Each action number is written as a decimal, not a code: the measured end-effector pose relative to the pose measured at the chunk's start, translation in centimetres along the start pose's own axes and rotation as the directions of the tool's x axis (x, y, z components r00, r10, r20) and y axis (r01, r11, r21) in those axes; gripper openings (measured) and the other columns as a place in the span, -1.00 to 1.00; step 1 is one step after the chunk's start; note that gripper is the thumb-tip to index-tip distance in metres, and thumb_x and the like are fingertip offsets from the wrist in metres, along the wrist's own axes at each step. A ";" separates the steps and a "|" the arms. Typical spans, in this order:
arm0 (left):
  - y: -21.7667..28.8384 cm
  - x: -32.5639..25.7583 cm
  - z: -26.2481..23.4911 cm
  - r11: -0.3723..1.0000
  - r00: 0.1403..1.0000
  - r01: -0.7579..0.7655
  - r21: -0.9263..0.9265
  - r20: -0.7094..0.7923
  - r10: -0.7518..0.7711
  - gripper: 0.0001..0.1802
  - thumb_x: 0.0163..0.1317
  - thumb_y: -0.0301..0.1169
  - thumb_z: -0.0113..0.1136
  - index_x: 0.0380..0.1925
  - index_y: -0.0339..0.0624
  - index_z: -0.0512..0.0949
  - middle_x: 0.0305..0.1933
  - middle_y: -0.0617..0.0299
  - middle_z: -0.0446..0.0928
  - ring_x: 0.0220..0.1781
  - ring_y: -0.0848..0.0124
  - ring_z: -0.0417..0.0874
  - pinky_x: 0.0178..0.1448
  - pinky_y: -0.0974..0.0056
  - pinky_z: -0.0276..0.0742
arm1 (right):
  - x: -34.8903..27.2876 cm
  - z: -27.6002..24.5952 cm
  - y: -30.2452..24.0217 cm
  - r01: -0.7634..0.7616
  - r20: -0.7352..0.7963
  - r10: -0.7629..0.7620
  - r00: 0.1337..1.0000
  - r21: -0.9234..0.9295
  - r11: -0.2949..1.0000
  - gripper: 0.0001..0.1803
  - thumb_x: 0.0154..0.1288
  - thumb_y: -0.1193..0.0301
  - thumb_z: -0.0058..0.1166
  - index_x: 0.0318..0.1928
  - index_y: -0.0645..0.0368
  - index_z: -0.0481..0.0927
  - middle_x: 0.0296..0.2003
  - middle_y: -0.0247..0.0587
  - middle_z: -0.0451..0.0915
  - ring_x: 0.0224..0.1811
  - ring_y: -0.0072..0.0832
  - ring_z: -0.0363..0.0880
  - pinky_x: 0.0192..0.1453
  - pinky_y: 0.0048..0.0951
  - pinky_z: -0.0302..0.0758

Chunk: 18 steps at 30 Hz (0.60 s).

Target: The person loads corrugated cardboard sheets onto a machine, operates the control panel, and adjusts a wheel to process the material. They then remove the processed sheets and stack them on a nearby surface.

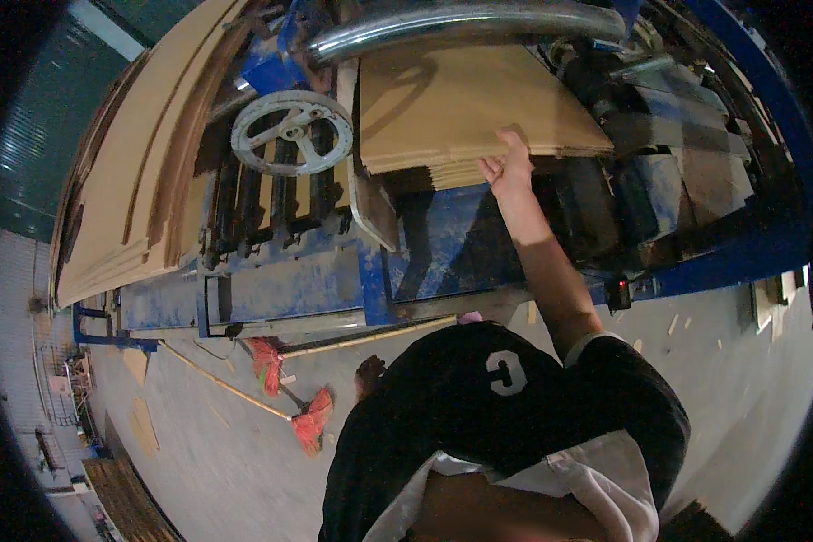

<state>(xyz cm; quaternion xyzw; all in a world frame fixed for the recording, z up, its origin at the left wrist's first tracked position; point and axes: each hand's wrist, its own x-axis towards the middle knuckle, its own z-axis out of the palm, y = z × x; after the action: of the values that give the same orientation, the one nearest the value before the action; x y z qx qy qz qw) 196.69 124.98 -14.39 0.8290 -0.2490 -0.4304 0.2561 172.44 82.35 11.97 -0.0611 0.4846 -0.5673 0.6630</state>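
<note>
My right hand reaches forward to the front edge of a stack of brown cardboard sheets. The hand is open with its fingers apart, and it touches or almost touches that edge. No sheet is visibly gripped. The stack lies on a blue machine, beneath a shiny metal roller. Low at my left side hangs my left hand, small and dark beside my shirt, and its fingers cannot be made out.
Left of the stack is a grey handwheel, with large leaning cardboard sheets beyond it. The blue machine frame runs across in front of me. Two red-headed brooms and cardboard scraps lie on the floor.
</note>
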 end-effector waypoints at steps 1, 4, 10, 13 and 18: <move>1.0 0.1 -0.5 0.987 1.000 -0.007 -0.163 -0.001 0.007 -0.67 0.11 -0.24 0.04 -0.18 -0.20 0.49 -0.25 0.05 0.57 -0.21 0.27 0.60 -0.19 0.21 0.47 | -0.8 -0.8 0.0 0.024 -0.005 -0.024 1.000 -0.002 1.000 -0.42 -0.08 0.21 0.15 0.00 0.07 0.30 -0.11 -0.09 0.29 -0.28 -0.34 0.36 -0.27 -0.34 0.46; 4.5 0.2 -2.3 0.939 0.979 -0.181 -0.292 0.038 0.200 -0.63 0.16 -0.17 0.04 -0.18 -0.23 0.49 -0.27 0.10 0.58 -0.24 0.39 0.59 -0.22 0.28 0.46 | -3.1 -3.6 0.3 0.048 0.058 -0.050 0.997 0.029 0.998 -0.69 -0.03 0.22 0.11 -0.26 0.00 0.42 -0.35 -0.34 0.43 -0.44 -0.55 0.40 -0.36 -0.45 0.43; 15.4 -0.4 -6.0 0.893 0.869 -0.439 -0.101 0.204 0.450 -0.54 0.20 -0.06 0.01 -0.20 -0.30 0.45 -0.31 0.16 0.58 -0.29 0.44 0.58 -0.23 0.34 0.42 | -9.0 -8.5 1.7 0.159 0.138 -0.162 0.977 0.030 0.987 -0.64 0.02 0.22 0.09 -0.18 0.07 0.42 -0.30 -0.37 0.46 -0.39 -0.49 0.42 -0.39 -0.42 0.41; 20.4 -2.6 -7.4 0.923 0.873 -0.383 -0.023 0.317 0.370 -0.43 0.20 0.01 -0.02 -0.08 -0.34 0.41 -0.21 0.09 0.56 -0.21 0.38 0.59 -0.16 0.36 0.43 | -12.7 -9.8 2.1 0.182 0.198 -0.183 0.963 0.023 0.983 -0.68 0.06 0.25 0.07 -0.18 0.09 0.42 -0.34 -0.33 0.47 -0.44 -0.53 0.43 -0.41 -0.47 0.41; 27.3 -6.3 -9.4 0.900 0.803 -0.220 -0.375 0.455 0.386 -0.29 0.21 0.15 -0.18 0.09 -0.26 0.30 0.02 0.03 0.46 0.01 0.27 0.52 0.01 0.20 0.45 | -18.2 -10.8 2.0 0.172 0.150 -0.165 0.975 -0.034 0.985 -0.72 0.12 0.28 0.00 -0.18 0.13 0.41 -0.39 -0.34 0.50 -0.48 -0.54 0.48 -0.46 -0.50 0.45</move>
<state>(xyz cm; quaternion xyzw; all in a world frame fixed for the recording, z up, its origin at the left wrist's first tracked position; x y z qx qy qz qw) 196.12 110.65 11.39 0.5810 -0.3702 -0.6232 0.3701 168.25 102.87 15.46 -0.1588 0.4407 -0.6040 0.6447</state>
